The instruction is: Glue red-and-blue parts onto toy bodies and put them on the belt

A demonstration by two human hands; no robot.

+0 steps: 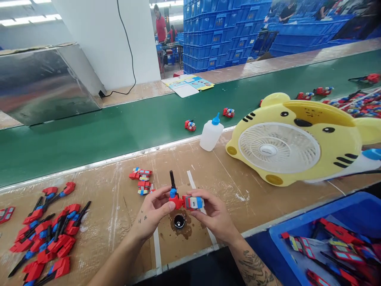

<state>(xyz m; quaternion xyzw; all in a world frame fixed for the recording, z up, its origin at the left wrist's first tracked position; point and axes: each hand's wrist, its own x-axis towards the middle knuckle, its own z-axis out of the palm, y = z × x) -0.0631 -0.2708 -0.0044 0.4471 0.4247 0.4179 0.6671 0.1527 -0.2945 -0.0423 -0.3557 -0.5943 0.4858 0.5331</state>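
My left hand (154,212) pinches a red toy part (176,201) with a blue joint and an upright black rod. In my right hand (212,212) is a red, white and blue toy block (193,202), held between thumb and fingers. The two pieces meet end to end above the bench; whether they are joined I cannot tell. Just below them, a small round cup of dark liquid (179,221) sits on the wet brown surface. A short row of toy blocks (144,184) lies behind my left hand.
Red parts with black rods (44,234) are piled at the left. A white bottle (211,135) and a yellow fan (297,139) stand behind right. A blue bin (278,234) holds parts. The green conveyor (119,131) carries toy blocks. People are in the background.
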